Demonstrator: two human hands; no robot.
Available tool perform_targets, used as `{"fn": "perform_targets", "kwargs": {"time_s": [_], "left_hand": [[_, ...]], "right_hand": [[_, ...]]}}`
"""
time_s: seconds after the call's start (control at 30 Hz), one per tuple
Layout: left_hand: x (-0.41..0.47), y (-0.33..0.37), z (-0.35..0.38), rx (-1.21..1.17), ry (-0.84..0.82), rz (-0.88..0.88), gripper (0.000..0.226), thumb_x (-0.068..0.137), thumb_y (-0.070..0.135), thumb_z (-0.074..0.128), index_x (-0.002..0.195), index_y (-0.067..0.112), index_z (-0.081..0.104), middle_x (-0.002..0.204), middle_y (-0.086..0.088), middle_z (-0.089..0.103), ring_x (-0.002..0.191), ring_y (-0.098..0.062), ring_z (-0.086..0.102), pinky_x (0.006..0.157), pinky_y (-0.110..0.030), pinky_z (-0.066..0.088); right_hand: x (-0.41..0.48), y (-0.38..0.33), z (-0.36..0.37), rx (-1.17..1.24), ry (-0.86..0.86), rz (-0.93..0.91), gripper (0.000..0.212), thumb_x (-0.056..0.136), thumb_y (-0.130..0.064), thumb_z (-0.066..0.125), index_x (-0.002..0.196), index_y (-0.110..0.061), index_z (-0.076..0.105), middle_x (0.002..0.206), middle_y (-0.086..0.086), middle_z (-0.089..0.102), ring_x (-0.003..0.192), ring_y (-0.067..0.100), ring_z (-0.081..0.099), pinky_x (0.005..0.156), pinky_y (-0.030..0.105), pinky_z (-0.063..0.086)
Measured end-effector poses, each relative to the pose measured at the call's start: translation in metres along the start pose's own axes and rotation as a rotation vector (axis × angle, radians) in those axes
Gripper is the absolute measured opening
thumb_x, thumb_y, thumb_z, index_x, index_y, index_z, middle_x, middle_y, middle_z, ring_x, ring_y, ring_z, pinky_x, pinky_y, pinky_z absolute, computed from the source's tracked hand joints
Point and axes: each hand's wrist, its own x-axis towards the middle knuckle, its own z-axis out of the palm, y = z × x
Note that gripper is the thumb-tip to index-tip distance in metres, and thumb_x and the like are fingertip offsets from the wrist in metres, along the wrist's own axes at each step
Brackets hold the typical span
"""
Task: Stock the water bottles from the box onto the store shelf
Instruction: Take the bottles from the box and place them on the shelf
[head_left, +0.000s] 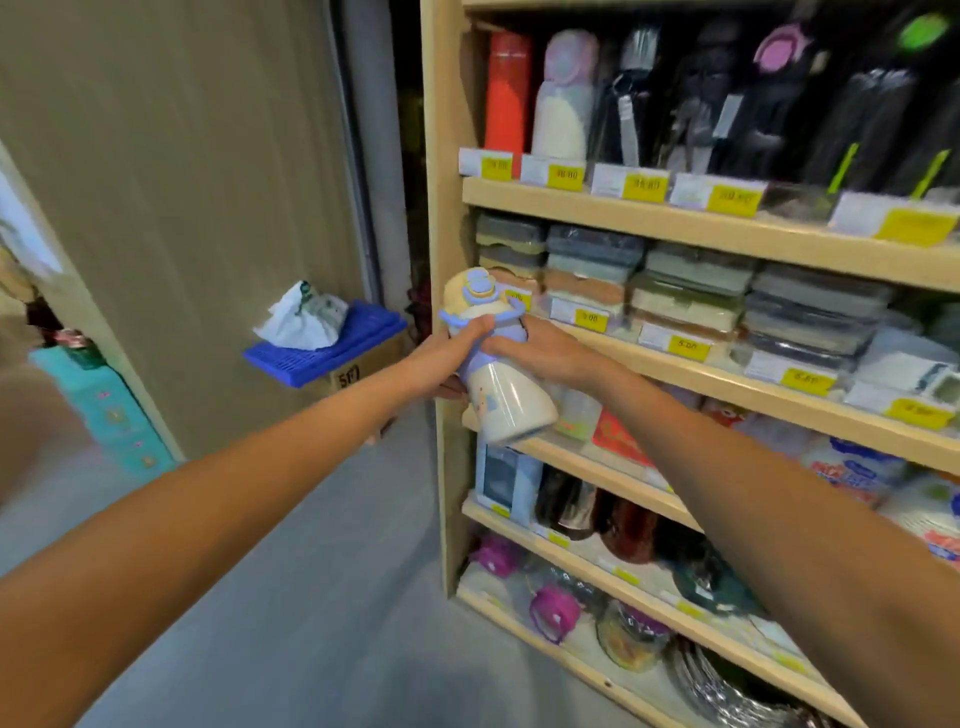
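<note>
A cream water bottle (511, 402) with a lilac-blue lid and a cartoon print hangs tilted in front of the wooden store shelf (727, 236), beside its left upright. Both hands hold it near the neck: my left hand (441, 358) grips it from the left, and my right hand (540, 351) wraps it from the right. The top shelf carries a row of bottles: an orange one (506, 93), a pale lilac one (563, 98) and several dark ones. A cardboard box (363, 366) stands on the floor at the far left of the shelf.
A blue plastic crate lid (322, 343) with a crumpled white bag (304, 317) lies on the cardboard box. Stacked lunch boxes (691, 296) fill the second shelf; jars and purple-lidded items sit lower. A beige wall panel (182, 182) is at left, grey floor (311, 597) below.
</note>
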Motion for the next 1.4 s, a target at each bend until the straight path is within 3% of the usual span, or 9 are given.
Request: {"fn": "perform_targets", "kwargs": {"time_s": [0.17,0.3,0.47,0.67,0.77,0.9,1.1,1.27,1.4], "left_hand": [[0.048,0.072,-0.039,0.04,-0.005,0.209,0.051,0.088,0.066,0.04,0.114,0.025,0.056,0.098,-0.003,0.068,0.079,-0.014,0.066,0.066,-0.024,0.054],[0.081,0.129,-0.068,0.043,0.011,0.39,0.044,0.092,0.06,0.039,0.114,0.026,0.053,0.085,0.004,0.064,0.062,-0.004,0.06,0.052,-0.019,0.05],[0.111,0.195,-0.104,0.073,0.047,0.548,0.06,0.09,0.063,0.039,0.127,0.018,0.052,0.104,-0.004,0.066,0.093,-0.02,0.064,0.057,-0.022,0.048],[0.135,0.282,-0.141,-0.017,0.05,0.877,0.029,0.099,0.038,0.042,0.121,0.021,0.052,0.089,0.012,0.06,0.061,0.01,0.06,0.047,-0.003,0.043],[0.146,0.314,-0.152,-0.096,0.042,1.007,0.035,0.099,0.03,0.045,0.13,0.014,0.049,0.11,0.002,0.061,0.075,0.008,0.058,0.055,-0.002,0.046],[0.165,0.35,-0.165,-0.129,0.041,1.049,0.05,0.093,0.038,0.055,0.132,0.008,0.044,0.125,-0.003,0.06,0.104,-0.013,0.063,0.073,-0.018,0.056],[0.201,0.383,-0.178,-0.06,-0.053,1.248,0.07,0.085,0.014,0.068,0.142,0.007,0.028,0.135,0.0,0.046,0.117,-0.006,0.049,0.086,-0.005,0.046],[0.241,0.398,-0.175,-0.195,0.017,1.312,0.093,0.054,0.041,0.084,0.134,0.008,0.047,0.127,-0.006,0.061,0.117,-0.015,0.059,0.101,-0.035,0.049],[0.268,0.392,-0.17,-0.31,0.12,1.351,0.091,0.055,0.041,0.083,0.132,0.008,0.047,0.127,-0.005,0.061,0.116,-0.012,0.059,0.101,-0.029,0.048]], "right_hand": [[0.05,-0.052,-0.053,-0.097,0.172,-0.058,0.036,0.083,-0.049,0.059,0.11,-0.026,0.066,0.109,-0.002,0.07,0.098,0.012,0.066,0.091,0.04,0.053],[0.082,-0.098,-0.096,-0.178,0.296,-0.153,0.013,0.091,-0.035,0.056,0.101,-0.029,0.063,0.102,-0.004,0.067,0.091,0.011,0.063,0.082,0.031,0.049],[0.121,-0.146,-0.139,-0.173,0.386,-0.258,0.007,0.086,-0.034,0.06,0.09,-0.031,0.064,0.089,-0.01,0.069,0.081,0.008,0.066,0.072,0.025,0.052],[0.158,-0.21,-0.188,-0.154,0.596,-0.417,0.004,0.089,-0.03,0.061,0.09,-0.033,0.061,0.091,-0.014,0.069,0.082,-0.001,0.067,0.075,0.018,0.054],[0.174,-0.234,-0.204,-0.116,0.694,-0.525,0.012,0.085,-0.027,0.066,0.094,-0.032,0.061,0.092,-0.015,0.067,0.08,-0.01,0.064,0.078,0.015,0.054],[0.192,-0.251,-0.224,-0.114,0.867,-0.628,0.059,0.071,-0.042,0.069,0.124,-0.018,0.057,0.118,-0.004,0.066,0.106,0.004,0.063,0.094,0.031,0.052],[0.223,-0.256,-0.243,-0.142,1.034,-0.701,0.062,0.076,-0.023,0.078,0.127,-0.018,0.045,0.123,-0.005,0.056,0.108,-0.003,0.056,0.091,0.019,0.048],[0.26,-0.261,-0.248,-0.345,1.159,-0.81,0.063,0.069,-0.016,0.078,0.123,-0.011,0.046,0.121,0.006,0.054,0.113,0.01,0.056,0.094,0.024,0.049],[0.264,-0.25,-0.255,-0.607,1.144,-0.807,0.067,0.073,-0.019,0.075,0.131,-0.013,0.042,0.131,-0.003,0.049,0.124,0.009,0.047,0.104,0.032,0.042]]}}
